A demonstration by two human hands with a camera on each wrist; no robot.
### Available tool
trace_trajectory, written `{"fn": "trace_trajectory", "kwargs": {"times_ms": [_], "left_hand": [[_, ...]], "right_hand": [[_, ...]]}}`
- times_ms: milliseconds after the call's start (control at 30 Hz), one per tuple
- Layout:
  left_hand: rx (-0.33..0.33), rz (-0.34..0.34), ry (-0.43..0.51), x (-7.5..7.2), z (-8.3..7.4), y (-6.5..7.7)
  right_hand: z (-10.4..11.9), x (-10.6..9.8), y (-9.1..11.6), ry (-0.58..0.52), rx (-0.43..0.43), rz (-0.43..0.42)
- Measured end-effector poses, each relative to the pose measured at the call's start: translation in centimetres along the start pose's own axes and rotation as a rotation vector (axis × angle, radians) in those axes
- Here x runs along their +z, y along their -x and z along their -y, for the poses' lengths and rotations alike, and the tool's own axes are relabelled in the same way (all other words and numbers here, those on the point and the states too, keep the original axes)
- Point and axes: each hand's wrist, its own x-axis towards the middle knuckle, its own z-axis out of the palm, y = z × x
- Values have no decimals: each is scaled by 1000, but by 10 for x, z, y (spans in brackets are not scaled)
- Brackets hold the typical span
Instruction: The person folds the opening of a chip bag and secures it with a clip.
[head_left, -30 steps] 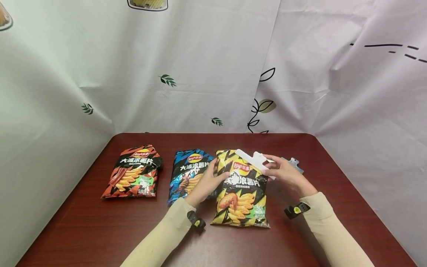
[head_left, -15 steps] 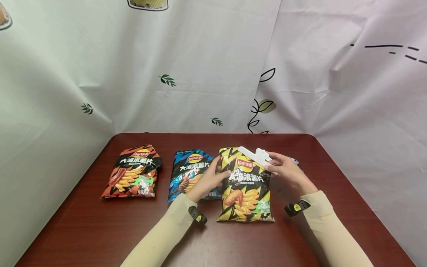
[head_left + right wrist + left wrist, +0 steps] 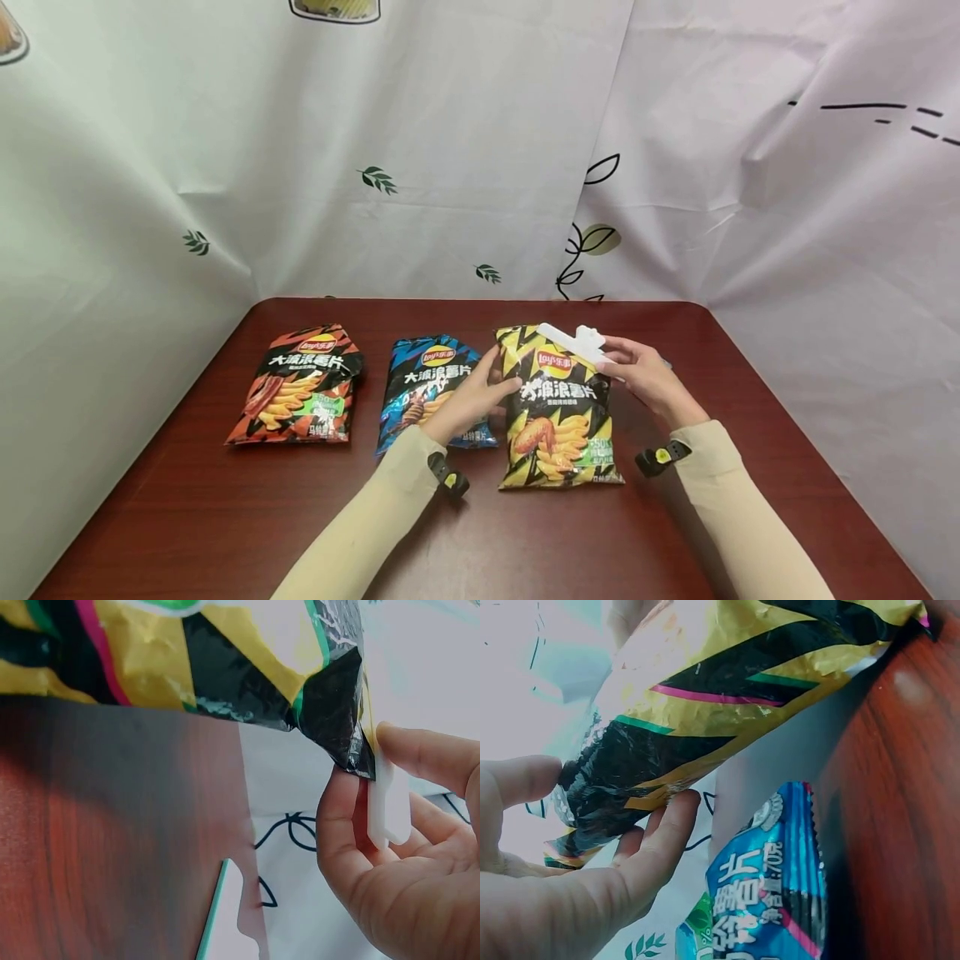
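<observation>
A yellow and black potato chip bag (image 3: pixel 558 417) is held up, its printed front facing me. My left hand (image 3: pixel 474 396) grips its upper left side, thumb on the front and fingers behind, as the left wrist view shows. Across the bag's upper right corner sits a white bag clip (image 3: pixel 573 343), slanting down to the right. My right hand (image 3: pixel 648 375) pinches the end of this clip; in the right wrist view the thumb lies on one side and the fingers on the other. Partly behind my left hand lies a blue chip bag (image 3: pixel 431 375).
To the left a red chip bag (image 3: pixel 303 392) lies flat on the dark red table (image 3: pixel 187 500). Another clip (image 3: pixel 229 915), pale with a green edge, lies on the table by my right hand, mostly hidden in the head view. A white curtain (image 3: pixel 450 150) hangs behind the table.
Both hands still hold the yellow bag and its clip. The bag has shifted to the right and farther from me, uncovering more of the blue bag. The clip on the table is more hidden.
</observation>
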Motion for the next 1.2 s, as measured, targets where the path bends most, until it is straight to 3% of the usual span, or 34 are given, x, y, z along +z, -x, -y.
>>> {"fn": "trace_trajectory", "kwargs": {"times_ms": [433,700,1000,1200], "left_hand": [[8,24,-27,-2,-2,-6],[-2,2,-31,-1,-6,-8],[-14,-23,19,0,-3,-14],[2,-25,29,-2,0,-17]], "right_hand": [[4,-4,-13,97,61,-13],[2,-5,-19,81,75,10],[-1,-6,-25,114,53,6],[-2,-4,-31,116,82,5]]}}
